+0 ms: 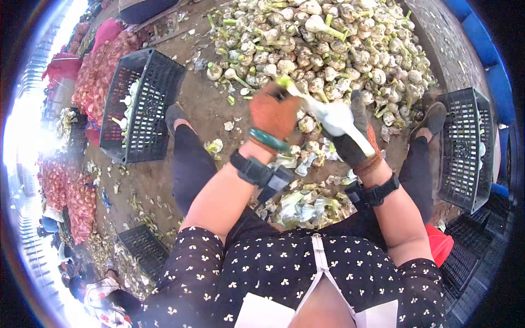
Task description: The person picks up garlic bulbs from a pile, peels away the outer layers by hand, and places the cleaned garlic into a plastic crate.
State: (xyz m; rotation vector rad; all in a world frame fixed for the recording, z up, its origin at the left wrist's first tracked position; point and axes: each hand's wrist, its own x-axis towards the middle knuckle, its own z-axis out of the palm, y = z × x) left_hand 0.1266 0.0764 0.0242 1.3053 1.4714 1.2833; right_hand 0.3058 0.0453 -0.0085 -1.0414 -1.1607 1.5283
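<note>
A garlic bulb with a long pale stem (334,118) lies against my gloved right hand (350,139), whose dark-and-orange glove is wrapped round it. My left hand (273,112), in an orange glove, is closed at the stem's upper left end, where a green tip (283,81) shows. What its fingers grip is partly hidden and blurred. Beyond both hands spreads a large heap of garlic bulbs (328,54). Peeled skins and leaves (314,208) lie on the ground between my legs.
A black crate (156,104) with garlic stands at the left, another (465,147) at the right. Red net sacks of bulbs (106,74) are stacked at the far left. Another person (104,292) is at the lower left. More dark crates (465,251) sit at the lower right.
</note>
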